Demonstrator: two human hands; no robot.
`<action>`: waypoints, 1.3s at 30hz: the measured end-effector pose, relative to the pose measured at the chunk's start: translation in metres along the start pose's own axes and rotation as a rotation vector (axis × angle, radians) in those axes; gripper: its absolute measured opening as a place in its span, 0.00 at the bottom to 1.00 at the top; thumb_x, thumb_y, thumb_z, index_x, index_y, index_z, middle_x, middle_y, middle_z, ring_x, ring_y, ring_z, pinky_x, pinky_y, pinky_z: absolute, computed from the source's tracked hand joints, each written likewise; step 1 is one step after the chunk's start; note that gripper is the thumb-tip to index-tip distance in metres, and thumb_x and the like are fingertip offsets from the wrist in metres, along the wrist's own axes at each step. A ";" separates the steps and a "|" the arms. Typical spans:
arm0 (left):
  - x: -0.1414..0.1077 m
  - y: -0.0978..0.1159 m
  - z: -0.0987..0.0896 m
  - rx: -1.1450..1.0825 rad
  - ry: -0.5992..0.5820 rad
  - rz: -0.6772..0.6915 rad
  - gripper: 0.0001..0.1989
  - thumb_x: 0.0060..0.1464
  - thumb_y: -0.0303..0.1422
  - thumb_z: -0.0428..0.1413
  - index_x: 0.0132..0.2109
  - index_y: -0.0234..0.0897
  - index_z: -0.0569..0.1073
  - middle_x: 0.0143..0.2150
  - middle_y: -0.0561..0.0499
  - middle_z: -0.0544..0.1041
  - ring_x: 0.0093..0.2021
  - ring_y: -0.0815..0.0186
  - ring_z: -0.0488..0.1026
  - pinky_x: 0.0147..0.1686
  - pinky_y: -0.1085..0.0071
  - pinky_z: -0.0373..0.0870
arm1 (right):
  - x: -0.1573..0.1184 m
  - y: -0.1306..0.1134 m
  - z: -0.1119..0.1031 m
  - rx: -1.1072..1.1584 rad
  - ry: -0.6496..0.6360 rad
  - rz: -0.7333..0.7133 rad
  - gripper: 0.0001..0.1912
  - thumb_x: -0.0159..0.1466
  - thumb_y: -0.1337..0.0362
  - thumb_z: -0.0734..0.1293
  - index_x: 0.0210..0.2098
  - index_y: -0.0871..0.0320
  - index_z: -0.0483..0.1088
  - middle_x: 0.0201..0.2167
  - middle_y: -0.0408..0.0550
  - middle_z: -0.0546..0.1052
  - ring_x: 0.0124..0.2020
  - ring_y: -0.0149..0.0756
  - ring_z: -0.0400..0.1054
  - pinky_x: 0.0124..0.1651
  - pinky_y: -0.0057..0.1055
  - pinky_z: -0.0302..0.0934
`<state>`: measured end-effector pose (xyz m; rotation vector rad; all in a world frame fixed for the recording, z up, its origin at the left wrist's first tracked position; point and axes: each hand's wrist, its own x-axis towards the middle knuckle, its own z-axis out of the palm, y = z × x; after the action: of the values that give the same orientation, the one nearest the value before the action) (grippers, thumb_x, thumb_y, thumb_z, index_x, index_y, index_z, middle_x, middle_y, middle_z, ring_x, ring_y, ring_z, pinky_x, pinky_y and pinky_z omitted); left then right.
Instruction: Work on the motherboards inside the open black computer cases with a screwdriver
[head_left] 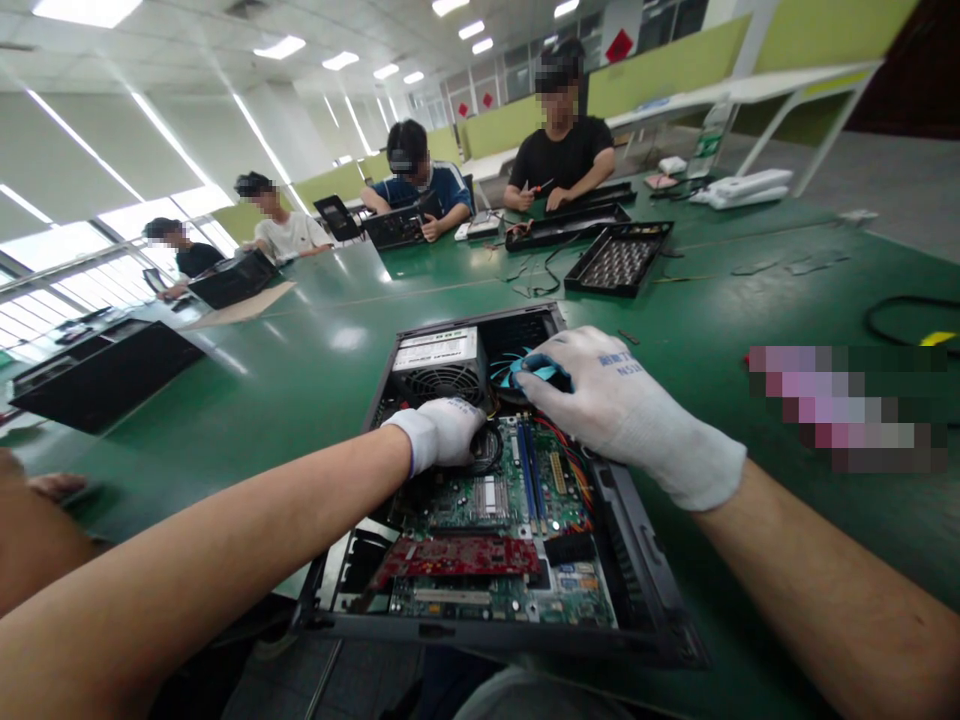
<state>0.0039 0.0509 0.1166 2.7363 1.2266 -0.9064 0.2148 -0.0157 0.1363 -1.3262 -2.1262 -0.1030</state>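
An opened computer case (660,590) lies on the green table in front of me. My right hand (611,390), in a white glove, curls its thumb and fingers round a blue cooling fan (511,368) at the far side of the case. My left hand (450,432), also gloved, reaches in below the power supply (442,352). Its fingers are closed beside a dark, round coil-like part (489,450); what they grip is hidden. Nearer to me are the green motherboard (450,510), blue memory slots (531,470) and a red expansion card (465,557). Coloured wires (577,470) run along the right side.
Across the green table (322,400) several people work on other cases. A black tray-like panel (619,260) and loose cables lie beyond my case. Another black case (105,375) stands at left. A blurred-out pinkish object (832,400) lies at right. A bare arm (37,530) shows at the left edge.
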 end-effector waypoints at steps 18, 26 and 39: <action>-0.001 0.002 0.000 -0.021 0.038 0.020 0.25 0.56 0.38 0.63 0.59 0.36 0.76 0.59 0.40 0.79 0.58 0.50 0.78 0.57 0.62 0.74 | 0.002 -0.002 0.002 0.043 0.014 0.067 0.18 0.72 0.52 0.63 0.42 0.60 0.77 0.42 0.55 0.79 0.46 0.49 0.71 0.53 0.45 0.61; 0.002 0.001 0.002 -0.015 0.043 0.017 0.25 0.56 0.39 0.63 0.59 0.34 0.76 0.59 0.38 0.79 0.58 0.50 0.77 0.58 0.63 0.74 | 0.002 -0.002 0.002 0.034 0.002 0.069 0.19 0.72 0.52 0.62 0.43 0.61 0.77 0.42 0.56 0.79 0.46 0.49 0.70 0.53 0.44 0.61; 0.010 0.001 0.009 -0.006 0.056 0.068 0.28 0.52 0.41 0.66 0.58 0.33 0.76 0.58 0.37 0.79 0.56 0.49 0.78 0.56 0.62 0.75 | 0.004 -0.004 0.000 0.047 0.000 0.090 0.20 0.72 0.51 0.62 0.43 0.60 0.77 0.42 0.56 0.79 0.47 0.50 0.71 0.54 0.45 0.62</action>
<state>0.0053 0.0547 0.1040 2.7978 1.1345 -0.8247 0.2103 -0.0149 0.1395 -1.3914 -2.0535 -0.0159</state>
